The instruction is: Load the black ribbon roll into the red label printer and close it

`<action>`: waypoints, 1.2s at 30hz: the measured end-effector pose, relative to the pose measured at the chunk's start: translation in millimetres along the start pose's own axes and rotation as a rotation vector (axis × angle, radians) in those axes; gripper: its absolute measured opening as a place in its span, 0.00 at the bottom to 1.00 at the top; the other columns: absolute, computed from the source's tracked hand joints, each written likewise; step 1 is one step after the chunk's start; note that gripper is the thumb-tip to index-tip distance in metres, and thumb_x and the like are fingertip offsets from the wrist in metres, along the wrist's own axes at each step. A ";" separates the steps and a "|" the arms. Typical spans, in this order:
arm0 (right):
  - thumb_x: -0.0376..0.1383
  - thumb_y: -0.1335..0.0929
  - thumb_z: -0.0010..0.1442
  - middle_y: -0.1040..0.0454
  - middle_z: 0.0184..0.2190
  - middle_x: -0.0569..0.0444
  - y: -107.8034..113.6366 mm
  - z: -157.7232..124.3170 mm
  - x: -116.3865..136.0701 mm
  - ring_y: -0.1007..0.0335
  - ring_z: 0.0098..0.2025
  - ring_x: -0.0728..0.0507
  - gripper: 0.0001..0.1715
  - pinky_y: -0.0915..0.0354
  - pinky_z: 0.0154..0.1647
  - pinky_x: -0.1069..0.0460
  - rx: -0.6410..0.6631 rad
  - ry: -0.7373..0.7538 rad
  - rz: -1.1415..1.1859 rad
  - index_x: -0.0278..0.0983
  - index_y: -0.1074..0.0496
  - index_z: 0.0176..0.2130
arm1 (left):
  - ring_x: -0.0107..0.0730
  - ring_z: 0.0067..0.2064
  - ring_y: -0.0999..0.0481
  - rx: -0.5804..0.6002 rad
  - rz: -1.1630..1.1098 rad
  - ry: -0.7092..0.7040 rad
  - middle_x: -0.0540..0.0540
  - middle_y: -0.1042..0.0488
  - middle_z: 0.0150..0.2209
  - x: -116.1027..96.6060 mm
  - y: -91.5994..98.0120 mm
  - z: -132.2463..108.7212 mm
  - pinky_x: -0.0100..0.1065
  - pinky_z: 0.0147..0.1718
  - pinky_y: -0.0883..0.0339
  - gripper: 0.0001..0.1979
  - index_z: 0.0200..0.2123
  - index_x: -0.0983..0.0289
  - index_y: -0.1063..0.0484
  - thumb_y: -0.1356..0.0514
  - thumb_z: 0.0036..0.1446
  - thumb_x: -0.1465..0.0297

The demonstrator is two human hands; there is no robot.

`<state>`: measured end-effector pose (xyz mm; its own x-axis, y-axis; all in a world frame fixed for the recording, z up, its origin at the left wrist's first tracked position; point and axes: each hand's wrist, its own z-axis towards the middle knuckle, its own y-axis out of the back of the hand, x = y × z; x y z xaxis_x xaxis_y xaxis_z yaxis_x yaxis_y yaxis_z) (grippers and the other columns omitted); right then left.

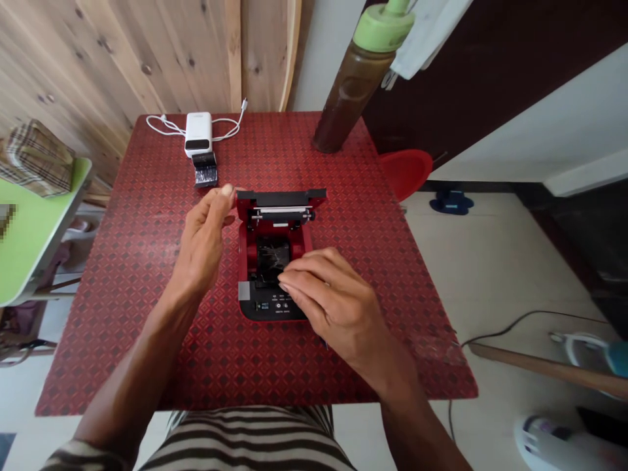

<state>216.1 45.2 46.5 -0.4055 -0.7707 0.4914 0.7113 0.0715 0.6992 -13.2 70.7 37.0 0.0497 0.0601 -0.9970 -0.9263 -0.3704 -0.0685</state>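
A small red and black device [273, 235] with its lid flipped open lies in the middle of the red patterned table [147, 261]. My left hand [205, 237] hovers at the device's left side, thumb and forefinger pinched together near the lid's left corner; whether they hold anything is hidden. My right hand [330, 293] rests over the device's front right, fingers pressed together and lying flat at the edge of the black inner compartment, close to the button panel [272, 305].
A white power bank [197, 133] with a white cable [230, 125] and a small black part [205, 169] lie at the table's back. A tall brown bottle with a green cap [362, 73] stands at the back right. A green table [29, 229] is at left, a red stool [406, 171] at right.
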 end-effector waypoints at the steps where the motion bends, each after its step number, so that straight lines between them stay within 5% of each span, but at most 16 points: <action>1: 0.26 0.30 0.78 0.14 0.42 0.50 -0.8 -3.1 3.1 0.20 0.45 0.41 0.13 0.19 0.48 0.45 -0.018 0.001 -0.042 0.39 0.16 0.46 | 0.48 0.57 0.17 -0.002 0.003 -0.005 0.56 0.14 0.47 -1.3 -2.0 1.4 0.48 0.62 0.28 0.21 0.39 0.59 0.16 0.31 0.69 0.47; 4: 0.23 0.29 0.76 0.14 0.42 0.50 -5.2 -11.8 8.6 0.19 0.44 0.41 0.15 0.18 0.48 0.44 -0.067 0.033 -0.151 0.41 0.16 0.47 | 0.49 0.63 0.20 0.000 0.006 -0.018 0.56 0.15 0.46 -1.7 -0.4 -7.9 0.47 0.67 0.31 0.16 0.33 0.58 0.18 0.27 0.67 0.53; 7: 0.22 0.28 0.74 0.13 0.42 0.49 -11.5 -19.0 10.3 0.18 0.45 0.40 0.15 0.17 0.50 0.44 -0.112 0.083 -0.223 0.40 0.16 0.49 | 0.51 0.73 0.25 0.023 -0.017 0.007 0.55 0.15 0.57 1.8 7.1 -30.1 0.49 0.74 0.35 0.05 0.41 0.56 0.15 0.25 0.63 0.63; 10: 0.22 0.27 0.73 0.11 0.44 0.47 -16.7 -24.2 11.5 0.16 0.46 0.38 0.13 0.17 0.50 0.43 -0.134 0.094 -0.295 0.38 0.16 0.50 | 0.52 0.73 0.23 0.061 -0.056 0.111 0.55 0.17 0.64 9.2 14.3 -51.8 0.53 0.73 0.32 0.21 0.58 0.52 0.18 0.25 0.62 0.64; 13: 0.24 0.25 0.73 0.10 0.52 0.43 -19.9 -26.7 12.9 0.13 0.55 0.35 0.11 0.17 0.55 0.41 -0.172 0.067 -0.354 0.38 0.16 0.49 | 0.55 0.75 0.25 0.097 -0.046 0.182 0.57 0.19 0.70 17.5 18.9 -64.0 0.56 0.75 0.32 0.28 0.64 0.52 0.22 0.24 0.63 0.62; 16: 0.25 0.26 0.75 0.11 0.59 0.40 -21.7 -27.1 13.0 0.14 0.63 0.32 0.09 0.19 0.62 0.37 -0.160 0.027 -0.310 0.38 0.17 0.48 | 0.57 0.76 0.25 0.131 -0.043 0.216 0.59 0.19 0.71 22.9 21.2 -67.6 0.57 0.75 0.32 0.30 0.66 0.53 0.22 0.24 0.62 0.60; 28: 0.28 0.29 0.78 0.09 0.56 0.48 -20.7 -24.8 15.4 0.11 0.61 0.36 0.11 0.19 0.64 0.38 -0.071 -0.045 -0.204 0.40 0.17 0.52 | 0.58 0.76 0.25 0.210 -0.037 0.227 0.61 0.22 0.74 21.9 23.0 -70.9 0.58 0.74 0.29 0.30 0.69 0.52 0.23 0.27 0.66 0.59; 36: 0.28 0.29 0.78 0.11 0.59 0.44 -20.2 -29.5 17.3 0.13 0.64 0.35 0.15 0.17 0.66 0.36 -0.117 -0.067 -0.129 0.39 0.21 0.60 | 0.56 0.78 0.26 0.136 -0.102 0.258 0.60 0.21 0.73 36.1 24.4 -78.6 0.57 0.78 0.36 0.28 0.68 0.54 0.20 0.26 0.68 0.56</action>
<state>211.7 11.7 25.6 -0.5324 -0.7246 0.4376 0.7113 -0.1027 0.6953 -4.7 -9.1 -3.6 0.2221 -0.1534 -0.9629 -0.9522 -0.2464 -0.1804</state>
